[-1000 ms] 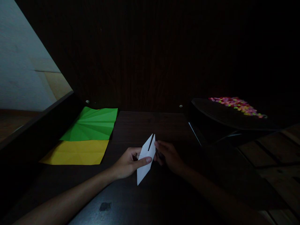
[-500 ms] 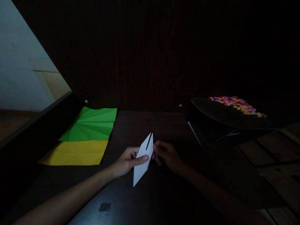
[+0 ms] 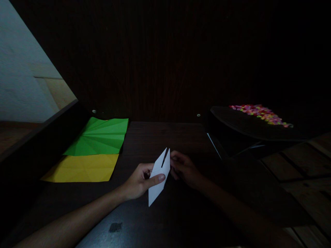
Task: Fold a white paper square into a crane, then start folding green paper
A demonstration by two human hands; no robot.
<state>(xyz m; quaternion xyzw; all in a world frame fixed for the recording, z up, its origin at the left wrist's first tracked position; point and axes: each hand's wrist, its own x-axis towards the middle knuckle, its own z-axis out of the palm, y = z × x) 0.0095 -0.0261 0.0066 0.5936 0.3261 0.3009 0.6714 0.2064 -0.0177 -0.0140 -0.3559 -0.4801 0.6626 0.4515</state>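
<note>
A folded white sheet of paper (image 3: 156, 187), long and diamond-shaped with a slit between two upper points, is held upright and tilted above the dark table. My left hand (image 3: 141, 182) grips it, thumb across the front face and the other fingers behind it. At its right edge is my right hand (image 3: 184, 168), fingers bent and closed against that edge. Shadow and the paper partly hide those fingertips.
A creased green paper (image 3: 103, 136) and a creased yellow paper (image 3: 82, 168) lie on the table (image 3: 144, 136) at left. Small colourful pieces (image 3: 261, 114) sit on a dark surface at right. A dark wooden panel (image 3: 155, 62) rises behind, and a low ledge (image 3: 38, 127) runs along the left.
The gap between the paper's two upper points has widened slightly. My right fingers have shifted up and a little behind the right edge. My left hand keeps its grip.
</note>
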